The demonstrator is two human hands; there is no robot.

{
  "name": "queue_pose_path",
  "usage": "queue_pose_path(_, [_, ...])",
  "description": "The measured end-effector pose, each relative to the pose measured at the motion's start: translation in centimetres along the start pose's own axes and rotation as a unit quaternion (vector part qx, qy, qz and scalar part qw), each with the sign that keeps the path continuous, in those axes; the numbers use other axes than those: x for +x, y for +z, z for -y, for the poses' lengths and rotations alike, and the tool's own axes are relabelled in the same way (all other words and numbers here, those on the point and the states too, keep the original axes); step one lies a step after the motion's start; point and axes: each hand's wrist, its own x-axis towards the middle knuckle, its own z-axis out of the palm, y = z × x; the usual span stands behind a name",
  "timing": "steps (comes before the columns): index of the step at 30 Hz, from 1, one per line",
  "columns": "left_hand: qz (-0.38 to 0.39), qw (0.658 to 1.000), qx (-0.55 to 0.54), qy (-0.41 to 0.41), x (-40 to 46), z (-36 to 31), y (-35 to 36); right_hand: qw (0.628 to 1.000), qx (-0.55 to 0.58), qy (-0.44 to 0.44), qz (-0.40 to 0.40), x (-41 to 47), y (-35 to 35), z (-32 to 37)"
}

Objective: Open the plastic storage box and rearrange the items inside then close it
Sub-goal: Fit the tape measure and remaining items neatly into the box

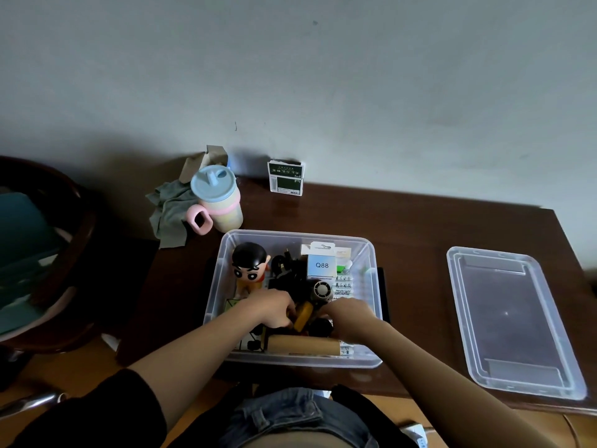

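Reaching into the plastic storage box (pixel 368 286) in the lower middle of the frame, both hands are busy with the things inside. The lid (pixel 513 321) is already off and lies flat on the brown table (pixel 403 221) at the right of the frame, well apart from the box. So the opening part looks done, and the moving-around part looks like it is going on now. Putting the lid back is still left to do.

The left hand (pixel 274 310) has its fingers curled down by a yellow thing (pixel 303 315) in the middle of the box, and it seems to be holding it, but the fingertips are hidden. The right hand (pixel 350 318) is bent over the stuff just beside it. I cannot tell if it is holding something or only pressing down, because its fingers point away and are out of sight.

In the top left corner of the box stands a toy boy (pixel 249 265) with black hair. Near the top right is a small white box (pixel 322 263) that says Q88. A brown roll (pixel 303 344) lies along the near wall.

The room is dim, so the black things in the middle of the box are hard to make out. A cup with a blue lid (pixel 216 198) stands above the box, to the left
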Motion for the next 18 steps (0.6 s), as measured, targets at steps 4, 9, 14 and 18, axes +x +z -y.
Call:
queue_pose_path(4, [-0.069,0.997,-0.029,-0.034,0.8,-1.1,0.8,1.000,0.001,-0.004,-0.017,-0.7,-0.8,-0.8])
queue_pose_path(9, [-0.134,0.987,0.046,-0.075,1.7,-3.0,1.5,0.996,0.040,0.030,-0.075,-2.0,-2.2,-1.5])
queue_pose_path(14, [-0.164,0.977,0.103,-0.094,2.6,-3.8,2.0,0.980,0.154,0.061,-0.112,-2.7,-2.1,-2.3])
queue_pose_path(18, [-0.169,0.980,0.056,-0.092,2.2,-3.7,1.8,0.949,0.277,0.084,-0.124,-3.0,-1.7,-2.8])
